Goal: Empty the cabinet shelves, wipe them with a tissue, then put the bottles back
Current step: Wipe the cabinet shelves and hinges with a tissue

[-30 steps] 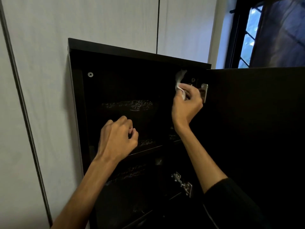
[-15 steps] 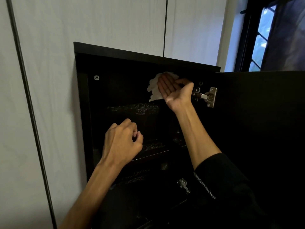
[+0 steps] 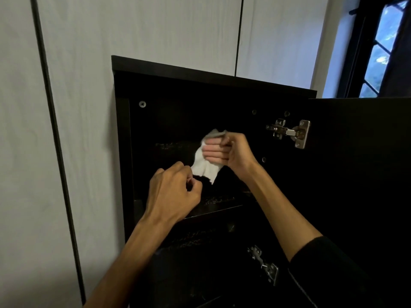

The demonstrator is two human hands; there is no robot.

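Closest to me, I see a black sleeve (image 3: 329,270) on the right forearm at the lower right, with the bare left forearm rising from the bottom edge beside it. My left hand (image 3: 175,194) sits in front of the open cabinet (image 3: 213,85), its fingers curled loosely inward to the thumb with nothing clearly in them; its fingertips lie just beside the lower edge of the tissue (image 3: 205,168), though I cannot tell whether they touch it. A little higher, my right hand (image 3: 229,152) is closed around the white tissue, which bunches out above the fingers and hangs below them in a ragged flap, held in the upper compartment just above the dark shelf (image 3: 222,206). I can make out no bottles on that shelf or in the darker space under it, though the inside is too dim to read well. To the right the dark door (image 3: 355,174) stands swung open, carried by a metal upper hinge (image 3: 291,132) and a lower hinge (image 3: 264,264). A screw (image 3: 142,104) shows at the top left of the back panel. Behind the cabinet are pale grey wall panels (image 3: 144,30), and a window (image 3: 382,47) lies at the far upper right.
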